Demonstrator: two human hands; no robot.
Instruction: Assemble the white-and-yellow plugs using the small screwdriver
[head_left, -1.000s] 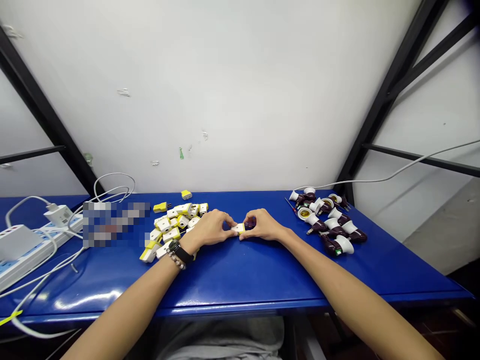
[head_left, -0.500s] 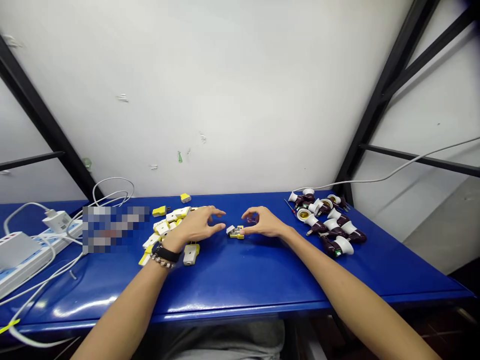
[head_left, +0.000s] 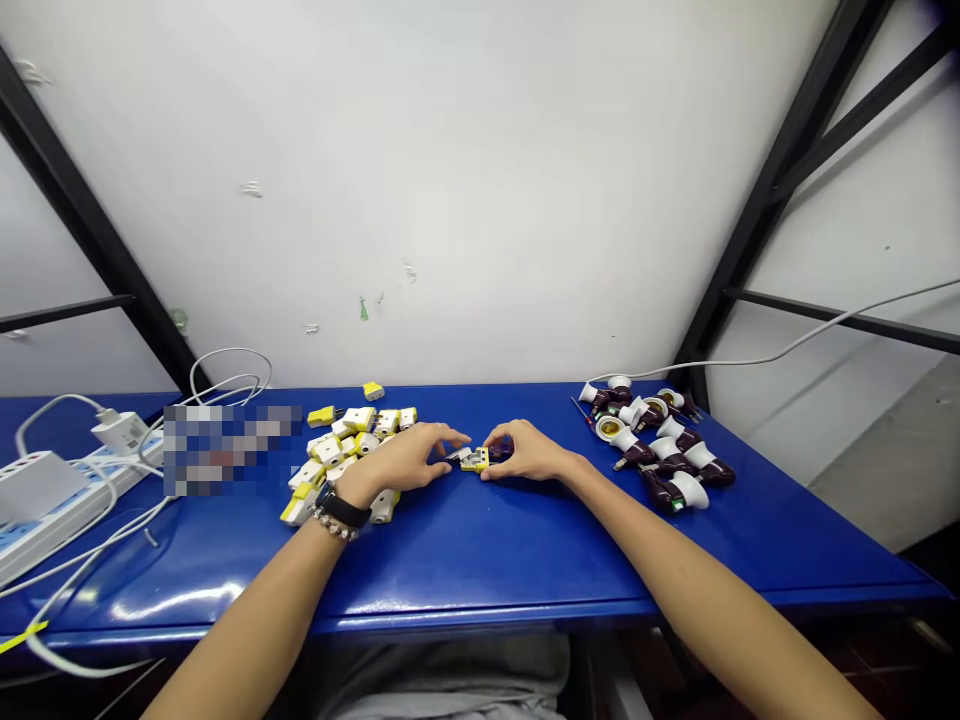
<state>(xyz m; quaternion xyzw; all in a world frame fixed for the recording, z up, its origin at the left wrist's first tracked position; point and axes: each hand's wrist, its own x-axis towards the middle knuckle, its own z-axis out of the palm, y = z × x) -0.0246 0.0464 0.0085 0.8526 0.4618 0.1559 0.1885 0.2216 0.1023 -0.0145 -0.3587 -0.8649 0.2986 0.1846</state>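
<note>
The right hand (head_left: 529, 452) has its grip closed on a small yellow-and-white plastic plug adapter (head_left: 475, 459) mid-way along the blue surface (head_left: 480, 560); the left hand (head_left: 394, 462) reaches it from 9 o'clock, its grip unclear.

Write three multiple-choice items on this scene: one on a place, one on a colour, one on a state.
1. Where do the maroon-and-white lamp holders lie?
A. On the floor
B. Right of the right hand
C. Against the power strip

2. What colour is the tabletop?
A. Green
B. Grey
C. Blue

3. The right hand is:
A. flat on the lamp holders
B. curled at a small yellow-and-white part
C. pulling a cable

1 B: the pile sits past that hand. 2 C: the surface shows blue. 3 B: its fingers bend around that part.
</note>
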